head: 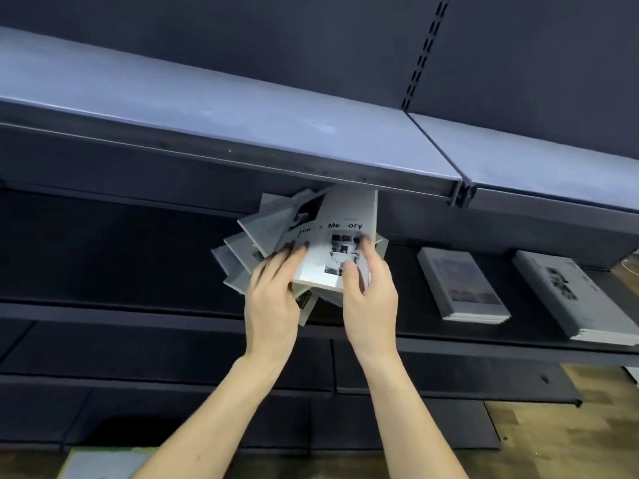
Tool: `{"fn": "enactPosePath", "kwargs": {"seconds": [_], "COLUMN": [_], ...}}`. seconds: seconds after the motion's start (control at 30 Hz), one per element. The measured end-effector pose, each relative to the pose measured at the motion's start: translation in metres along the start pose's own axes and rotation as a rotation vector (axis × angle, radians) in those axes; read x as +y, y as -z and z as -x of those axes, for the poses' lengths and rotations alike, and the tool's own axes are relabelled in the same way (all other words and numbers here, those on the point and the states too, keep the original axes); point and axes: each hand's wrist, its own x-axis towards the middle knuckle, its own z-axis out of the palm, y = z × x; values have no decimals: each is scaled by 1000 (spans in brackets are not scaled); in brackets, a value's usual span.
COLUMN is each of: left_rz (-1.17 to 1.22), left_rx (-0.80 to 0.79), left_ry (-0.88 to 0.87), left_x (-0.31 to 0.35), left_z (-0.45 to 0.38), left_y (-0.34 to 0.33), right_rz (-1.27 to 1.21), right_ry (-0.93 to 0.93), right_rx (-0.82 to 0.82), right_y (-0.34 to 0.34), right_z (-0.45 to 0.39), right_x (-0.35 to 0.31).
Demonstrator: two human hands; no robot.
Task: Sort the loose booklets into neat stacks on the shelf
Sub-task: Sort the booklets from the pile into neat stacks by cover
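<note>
A fanned, untidy pile of grey and white booklets (262, 233) lies on the dark middle shelf (138, 257), partly tucked under the shelf above. On top is a white booklet (349, 216) with black lettering and small photos. My left hand (273, 292) rests on the pile's left side, fingers spread over the booklets. My right hand (368, 288) holds the white booklet's near right corner, thumb on its cover and fingers along its edge. Two neat stacks lie to the right on the same shelf: one (461, 285) with a bluish cover, one (574, 295) with a dark graphic.
The blue-grey upper shelf (242, 112) overhangs the pile closely. A slotted upright (423, 53) runs up the back wall. Lower dark shelves (173, 392) sit below, with wooden floor (567, 433) at the right. A pale green-edged item (103, 463) lies at the bottom left.
</note>
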Motion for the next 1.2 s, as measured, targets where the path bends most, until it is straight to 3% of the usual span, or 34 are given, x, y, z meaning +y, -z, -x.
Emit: {"fn": "enactPosePath", "kwargs": {"seconds": [0.13, 0.4, 0.6, 0.7, 0.87, 0.97, 1.2], "left_rz": [-262, -464, -322, -219, -412, -596, -772], "left_rx": [-83, -315, -525, -478, -466, -507, -532], "left_ry": [-159, -156, -58, 35, -4, -10, 128], "left_x": [-7, -13, -14, -16, -26, -34, -53], "left_z": [-2, 5, -1, -11, -52, -78, -128], "left_y": [-9, -22, -18, -16, -24, -31, -42], "right_rz": [113, 344, 32, 44, 248, 243, 103], "right_ry": [-144, -232, -447, -501, -481, -417, -370], "right_rx": [-62, -245, -133, -165, -240, -208, -85], "right_y": [10, 15, 25, 38, 52, 61, 65], "right_z": [-12, -22, -36, -43, -50, -52, -54], "right_x": [18, 57, 81, 84, 83, 87, 89]}}
